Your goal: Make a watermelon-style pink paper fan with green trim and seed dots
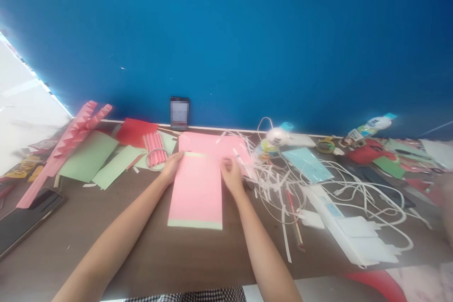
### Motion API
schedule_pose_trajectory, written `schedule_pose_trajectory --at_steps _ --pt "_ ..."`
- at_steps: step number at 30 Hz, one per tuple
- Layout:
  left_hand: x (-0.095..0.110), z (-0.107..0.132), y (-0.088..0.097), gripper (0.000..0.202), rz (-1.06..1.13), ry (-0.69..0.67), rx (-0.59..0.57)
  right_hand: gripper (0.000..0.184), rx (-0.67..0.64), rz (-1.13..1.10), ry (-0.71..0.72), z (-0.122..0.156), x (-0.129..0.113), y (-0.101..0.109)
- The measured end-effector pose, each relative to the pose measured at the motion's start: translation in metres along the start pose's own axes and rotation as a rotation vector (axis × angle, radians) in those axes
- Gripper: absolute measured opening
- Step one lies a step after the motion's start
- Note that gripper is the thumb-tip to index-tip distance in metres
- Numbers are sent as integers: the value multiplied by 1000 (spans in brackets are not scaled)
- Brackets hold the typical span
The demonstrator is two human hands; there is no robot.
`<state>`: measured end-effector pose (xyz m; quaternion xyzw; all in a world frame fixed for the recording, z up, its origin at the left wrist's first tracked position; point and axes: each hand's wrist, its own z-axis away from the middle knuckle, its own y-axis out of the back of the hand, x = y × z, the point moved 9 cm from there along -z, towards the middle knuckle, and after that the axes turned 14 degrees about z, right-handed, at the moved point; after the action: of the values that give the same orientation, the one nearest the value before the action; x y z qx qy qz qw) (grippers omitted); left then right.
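Note:
A pink sheet of paper with pale green strips along its near and far ends lies on the dark table in front of me. My left hand grips its far left corner, fingers closed at the edge. At the far right side, my right hand has its fingers curled in and pinched at the sheet's edge; the fingertips are partly blurred. Behind both hands is another pink paper, partly covered by the first one.
Green sheets, red paper and pleated pink strips lie left, beside a phone. A small upright phone leans against the blue wall. Right are glue bottles, tangled white cables and a power strip.

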<state>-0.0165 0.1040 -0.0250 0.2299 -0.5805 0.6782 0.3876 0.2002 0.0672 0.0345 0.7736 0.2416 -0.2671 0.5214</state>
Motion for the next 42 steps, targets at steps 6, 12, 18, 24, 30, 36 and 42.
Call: schedule_pose_trajectory --at_steps 6,12,18,24,30,36,42 --pt "21 2 4 45 -327 -373 0 40 -118 360 403 13 -38 -18" --pt "40 43 -45 35 -1050 -933 -188 40 -438 427 408 23 -26 -47" --pt "-24 39 -69 54 -1593 -635 -528 46 -374 601 379 19 -28 -37" --pt "-28 36 -65 58 -1669 -589 -506 47 -387 590 400 27 -41 -48" --pt "-26 36 -60 58 -1689 -584 -495 48 -457 637 350 31 -27 -54" --pt "-25 44 -68 54 -1697 -605 -564 47 -364 689 383 29 -34 -51" --pt "-24 45 -72 51 -1706 -620 -517 46 -323 704 437 35 -40 -55"
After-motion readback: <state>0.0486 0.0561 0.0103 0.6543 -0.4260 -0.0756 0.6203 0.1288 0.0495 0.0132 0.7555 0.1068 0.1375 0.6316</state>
